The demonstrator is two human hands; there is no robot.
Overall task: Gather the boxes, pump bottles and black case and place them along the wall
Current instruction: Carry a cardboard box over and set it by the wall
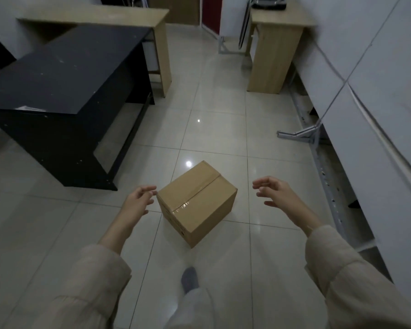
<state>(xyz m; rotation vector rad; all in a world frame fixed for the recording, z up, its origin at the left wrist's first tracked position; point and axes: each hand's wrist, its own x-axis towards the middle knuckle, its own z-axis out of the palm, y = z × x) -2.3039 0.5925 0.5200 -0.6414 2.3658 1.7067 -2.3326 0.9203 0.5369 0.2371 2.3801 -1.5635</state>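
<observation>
Both hands, left hand [138,198] and right hand [274,191], hang spread and empty beside the taped cardboard box [196,203] on the floor at lower centre, not yet gathered against the wall [377,96] at right.

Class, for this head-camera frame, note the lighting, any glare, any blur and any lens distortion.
Head view: dim, cool light; two glare spots shine on the tiled floor beyond the cardboard box; the foot is motion-blurred; the wide lens bends the wall panels at right; both hands are slightly soft.
</observation>
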